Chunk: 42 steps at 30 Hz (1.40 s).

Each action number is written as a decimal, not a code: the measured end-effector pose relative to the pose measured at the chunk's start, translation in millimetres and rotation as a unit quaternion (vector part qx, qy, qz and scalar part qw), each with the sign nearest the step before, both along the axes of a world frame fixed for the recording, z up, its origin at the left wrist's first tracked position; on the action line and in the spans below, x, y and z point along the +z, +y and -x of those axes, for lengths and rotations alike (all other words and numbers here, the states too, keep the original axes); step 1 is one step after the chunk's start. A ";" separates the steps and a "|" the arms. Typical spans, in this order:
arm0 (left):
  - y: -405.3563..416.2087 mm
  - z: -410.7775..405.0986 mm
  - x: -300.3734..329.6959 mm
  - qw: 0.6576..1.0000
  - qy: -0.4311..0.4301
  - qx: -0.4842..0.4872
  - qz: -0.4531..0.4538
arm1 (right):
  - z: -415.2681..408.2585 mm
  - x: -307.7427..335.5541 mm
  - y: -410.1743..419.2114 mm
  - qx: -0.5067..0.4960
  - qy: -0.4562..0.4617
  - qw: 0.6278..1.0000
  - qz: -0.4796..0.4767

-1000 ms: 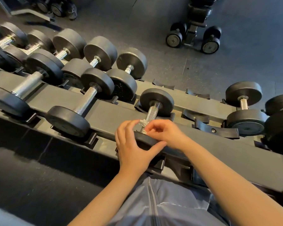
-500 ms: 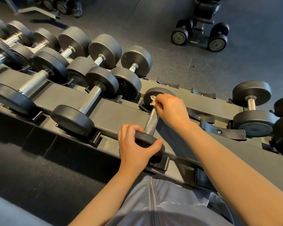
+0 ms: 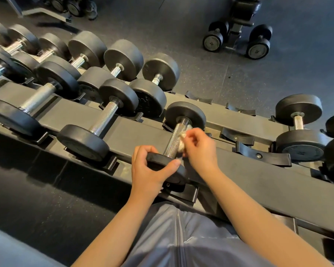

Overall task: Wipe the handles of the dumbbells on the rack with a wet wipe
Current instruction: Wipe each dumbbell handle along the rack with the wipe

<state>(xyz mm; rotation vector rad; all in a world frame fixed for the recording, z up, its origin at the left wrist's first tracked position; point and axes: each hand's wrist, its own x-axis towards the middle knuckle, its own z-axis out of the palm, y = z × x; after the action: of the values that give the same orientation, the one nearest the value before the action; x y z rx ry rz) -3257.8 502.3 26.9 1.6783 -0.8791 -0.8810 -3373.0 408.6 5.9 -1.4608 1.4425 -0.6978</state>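
Observation:
A black dumbbell with a knurled steel handle (image 3: 175, 138) lies across the top tier of the dark rack (image 3: 258, 171), right in front of me. My left hand (image 3: 149, 168) grips its near weight head (image 3: 163, 162), thumb on top and fingers curled over the far edge. My right hand (image 3: 200, 149) pinches a crumpled white wet wipe (image 3: 182, 140) against the right side of the handle, about midway along it. The far head (image 3: 185, 114) sits in its cradle.
More dumbbells (image 3: 100, 120) fill the rack to the left on both tiers. Two more dumbbells (image 3: 299, 130) sit at the right, with empty cradles (image 3: 262, 154) between. A bench with small dumbbells (image 3: 237, 42) stands on the floor beyond.
My right hand with the wipe went from the near end of the handle up to the far head, then came back down to mid-handle. My left hand kept its grip on the near head.

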 end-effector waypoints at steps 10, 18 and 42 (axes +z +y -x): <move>-2.4 -7.1 1.6 0.994 0.111 0.021 -0.003 | -11.5 9.3 11.7 -0.111 -0.217 0.927 -0.284; 5.5 4.8 0.9 0.994 -0.091 -0.063 -0.016 | 6.1 26.6 28.9 -0.082 -0.143 0.924 -0.346; 6.1 1.8 0.3 0.993 -0.093 -0.078 -0.010 | 21.7 22.2 1.3 0.319 0.012 0.946 0.050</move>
<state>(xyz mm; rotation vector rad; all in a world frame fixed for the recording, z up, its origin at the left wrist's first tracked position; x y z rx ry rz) -3259.6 508.5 27.2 1.7473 -1.1436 -0.8490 -3394.7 409.9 28.1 -1.8842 0.8666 -0.3433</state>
